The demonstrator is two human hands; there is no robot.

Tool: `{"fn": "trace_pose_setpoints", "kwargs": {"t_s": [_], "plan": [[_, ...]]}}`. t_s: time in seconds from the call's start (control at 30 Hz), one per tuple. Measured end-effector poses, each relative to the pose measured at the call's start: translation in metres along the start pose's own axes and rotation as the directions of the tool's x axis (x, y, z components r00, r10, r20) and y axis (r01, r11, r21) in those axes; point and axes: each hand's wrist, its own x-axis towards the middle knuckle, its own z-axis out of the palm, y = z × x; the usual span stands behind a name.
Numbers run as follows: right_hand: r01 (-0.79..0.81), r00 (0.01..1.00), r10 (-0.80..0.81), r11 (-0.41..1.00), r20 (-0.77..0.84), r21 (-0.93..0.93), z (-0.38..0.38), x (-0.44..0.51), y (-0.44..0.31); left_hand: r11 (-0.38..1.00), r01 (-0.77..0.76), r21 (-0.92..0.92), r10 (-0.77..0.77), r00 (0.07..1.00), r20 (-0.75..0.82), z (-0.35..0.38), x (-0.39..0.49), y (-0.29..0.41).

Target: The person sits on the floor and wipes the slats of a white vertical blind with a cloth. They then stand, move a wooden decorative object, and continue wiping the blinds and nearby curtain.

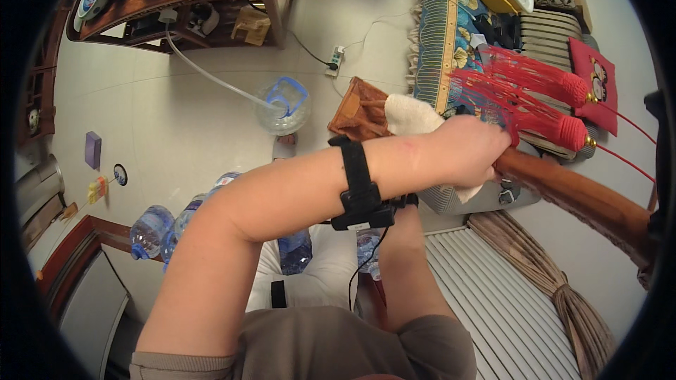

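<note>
My left arm reaches across to the right, with a black strap and device [364, 206] on the forearm. My left hand [470, 148] is closed at the near end of a brown wooden bar [570, 184] with a carved lower edge. A beige cloth [414, 113] shows on both sides of this hand and seems bunched in it. Red strands touch the knuckles, beside two red tassels [565, 132] on cords. The right forearm [404, 243] rises behind the left one, which hides my right hand. Beyond the cloth is a brown wooden frame [354, 111].
A large clear water bottle [282, 121] with a blue handle and a hose [206, 71] stands ahead. Several water bottles [153, 227] stand by my legs. A power strip [335, 60] lies on the floor. Right are a sofa [441, 26], a white slatted radiator [491, 279] and a curtain [549, 269].
</note>
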Motion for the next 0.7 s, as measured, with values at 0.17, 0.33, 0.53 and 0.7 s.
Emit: {"fn": "trace_pose_setpoints", "kwargs": {"t_s": [0.17,0.33,0.53,0.7], "plan": [[0.014,0.999,-0.014,1.0,0.048,0.0,0.025,0.029,-0.01,0.997,-0.031,0.076,0.035,0.998,-0.048,0.011,0.018,-0.033],[0.0,0.998,0.004,0.998,0.07,-0.055,0.026,0.033,-0.018,0.836,0.485,-0.257,-0.443,0.873,0.206,0.045,0.046,-0.023],[-0.012,0.994,0.035,0.975,0.101,-0.223,-0.003,-0.004,-0.028,0.906,0.417,-0.077,-0.4,0.901,0.167,0.015,0.028,-0.019],[-0.073,0.99,0.126,0.857,0.07,-0.51,-0.065,-0.076,-0.032,0.914,0.364,0.176,-0.365,0.93,-0.029,0.004,0.022,-0.006]]}}
